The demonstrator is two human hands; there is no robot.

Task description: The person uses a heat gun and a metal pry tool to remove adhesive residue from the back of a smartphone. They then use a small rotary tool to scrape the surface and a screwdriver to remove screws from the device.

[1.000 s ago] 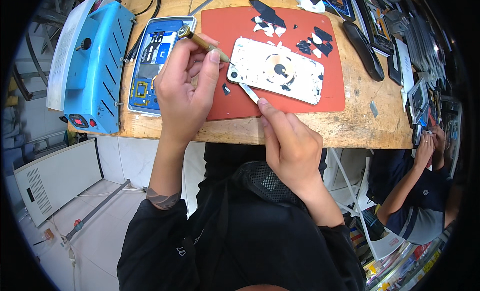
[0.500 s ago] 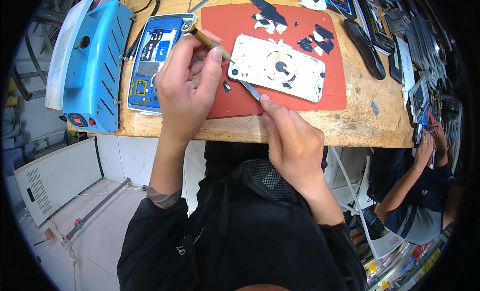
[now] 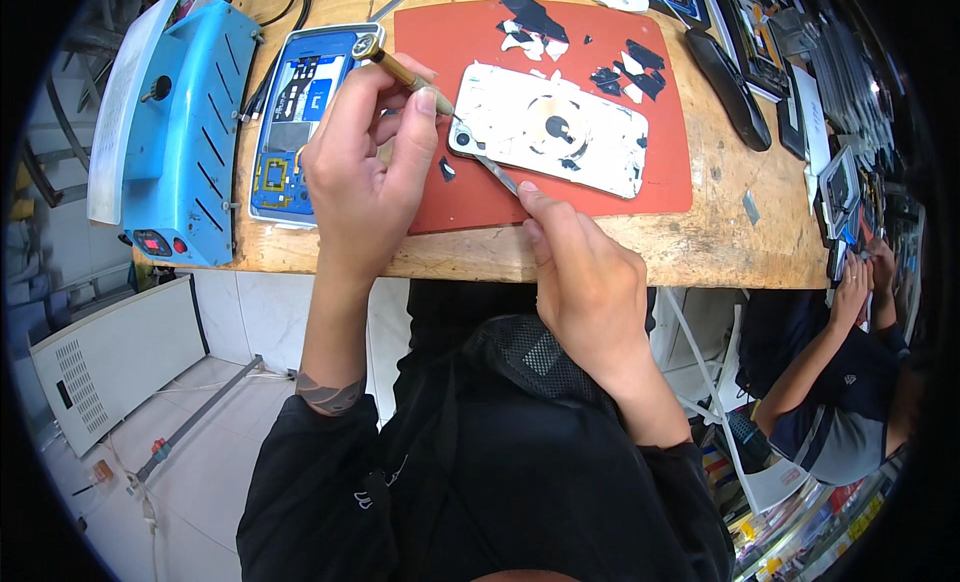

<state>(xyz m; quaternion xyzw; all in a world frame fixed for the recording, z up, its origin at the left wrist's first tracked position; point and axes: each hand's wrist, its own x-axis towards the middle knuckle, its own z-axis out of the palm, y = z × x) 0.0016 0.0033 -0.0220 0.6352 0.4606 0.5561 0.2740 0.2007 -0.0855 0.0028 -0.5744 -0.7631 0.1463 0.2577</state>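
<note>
Gripping a slim brass-coloured tool (image 3: 400, 74), the left hand (image 3: 372, 162), in the head view, has thumb and fingers closed round its barrel, flat round cap at upper left, thin tip pointing down and right. Tip lies at the left end of a white phone body (image 3: 548, 132); contact cannot be told at this size.

Right hand (image 3: 592, 277): grasping a flat metal blade (image 3: 500, 176) between thumb and forefinger, the other fingers curled in. Blade slants up and left; its end meets the near edge of the phone body, just beside the dark round lens (image 3: 462, 139).

Phone body lies flat on a red-orange mat (image 3: 435, 212), tilted, its right end nearer the person. Surface white with dark flecks; a pale ring with a dark middle sits right of centre.

Black and white shards (image 3: 532, 20) lie loose beyond the phone body; one small dark shard (image 3: 446, 169) is near the left hand. Mat rests on a wooden bench (image 3: 745, 257). Left of the mat: a blue circuit-patterned panel (image 3: 290, 134), then a blue slotted machine (image 3: 205, 142). Right: a long black handheld tool (image 3: 728, 90). Far right, a co-worker's hands (image 3: 855, 287) at the bench edge.
</note>
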